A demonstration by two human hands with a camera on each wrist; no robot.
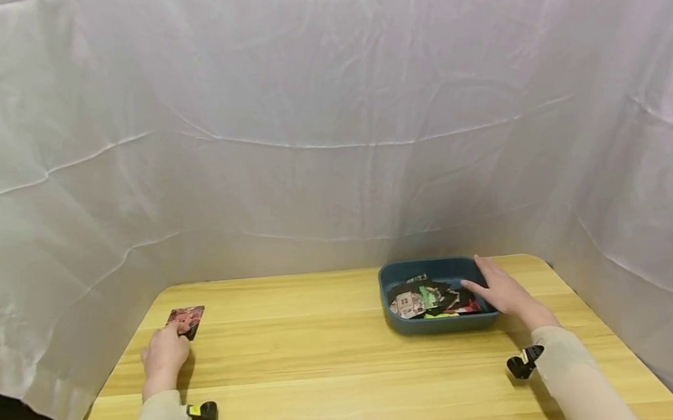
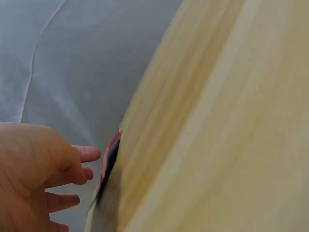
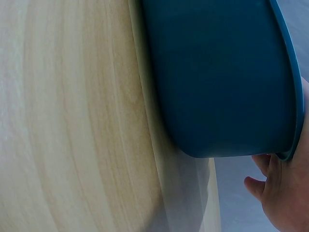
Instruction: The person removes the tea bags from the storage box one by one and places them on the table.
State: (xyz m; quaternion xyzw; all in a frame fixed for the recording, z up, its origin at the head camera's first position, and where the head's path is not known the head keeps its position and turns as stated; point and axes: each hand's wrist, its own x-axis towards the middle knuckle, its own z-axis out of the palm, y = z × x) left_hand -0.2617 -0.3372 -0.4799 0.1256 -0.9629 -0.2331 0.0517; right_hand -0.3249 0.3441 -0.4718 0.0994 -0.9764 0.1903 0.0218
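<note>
A small flat piece [image 1: 189,318] with a pink-and-dark print lies at the table's far left; whether it is a card or a packet I cannot tell. Over its near side is my left hand [image 1: 166,355], index finger reaching onto the print. The left wrist view shows that hand's fingers [image 2: 89,153] loosely extended beside the piece [image 2: 109,159]. At the right, my right hand [image 1: 506,294] rests at the right rim of a blue plastic bin [image 1: 440,324]. Its thumb extends over the inside, and other fingers [image 3: 256,187] show beyond the bin's wall [image 3: 217,87].
Several printed pieces [image 1: 406,305], some green, red or black, lie jumbled in the bin. The wooden table [image 1: 301,364] ends at white curtains [image 1: 311,192] behind and at both sides. Each wrist carries a small black camera [image 1: 204,414].
</note>
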